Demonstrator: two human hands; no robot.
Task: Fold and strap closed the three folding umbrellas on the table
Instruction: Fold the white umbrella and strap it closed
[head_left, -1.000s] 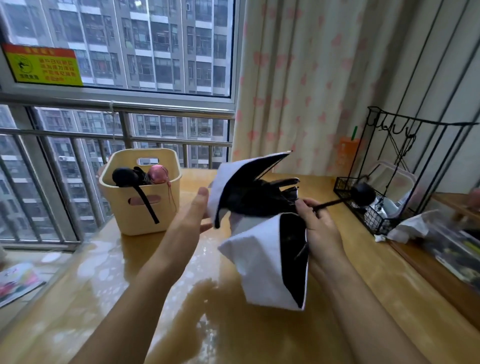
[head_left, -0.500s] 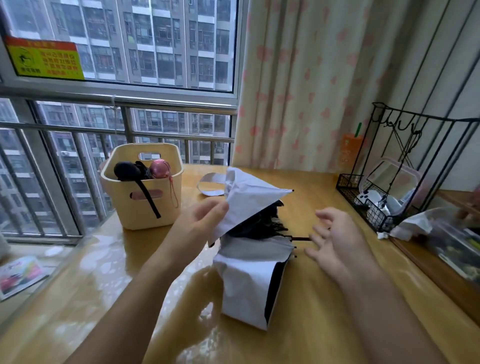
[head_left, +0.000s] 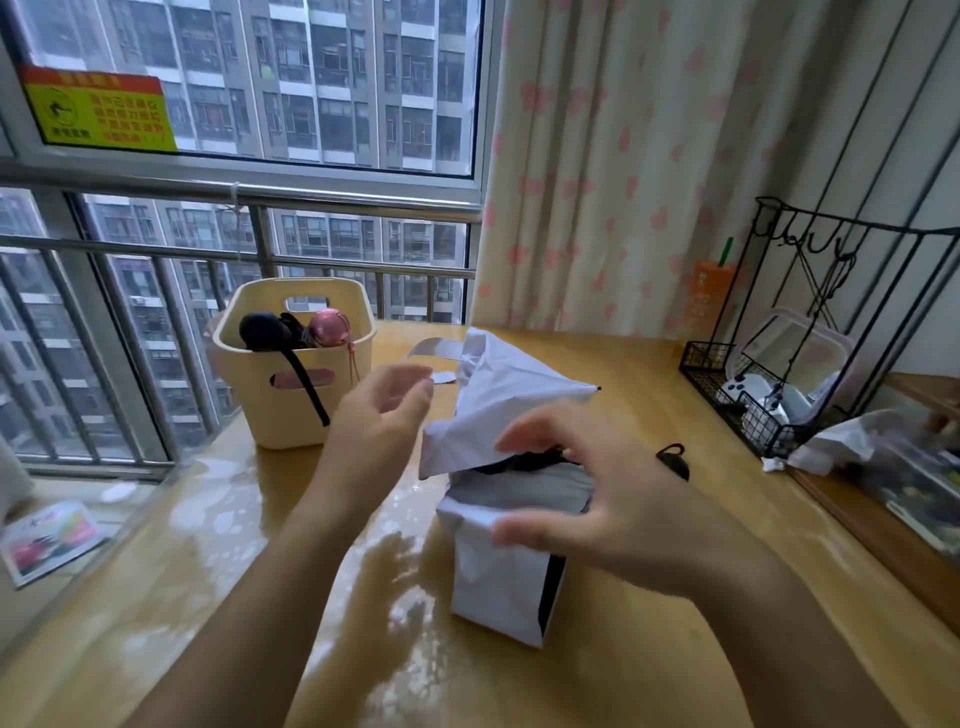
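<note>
Head view: half-collapsed white umbrella (head_left: 498, 566) lies on the table (head_left: 208, 571); left hand (head_left: 384, 415) and right hand (head_left: 602, 504) hover spread, gripping nothing. Likely light, floppy fabric over thin ribs; best gathered around the shaft.

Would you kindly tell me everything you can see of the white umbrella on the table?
The white umbrella lies collapsed but loosely crumpled on the wooden table, not strapped. Its fabric is white outside with black lining; a rib tip pokes out right, its strap trails behind, and its black handle lies rightward. The left hand and right hand hover open around it; contact is unclear.
</note>
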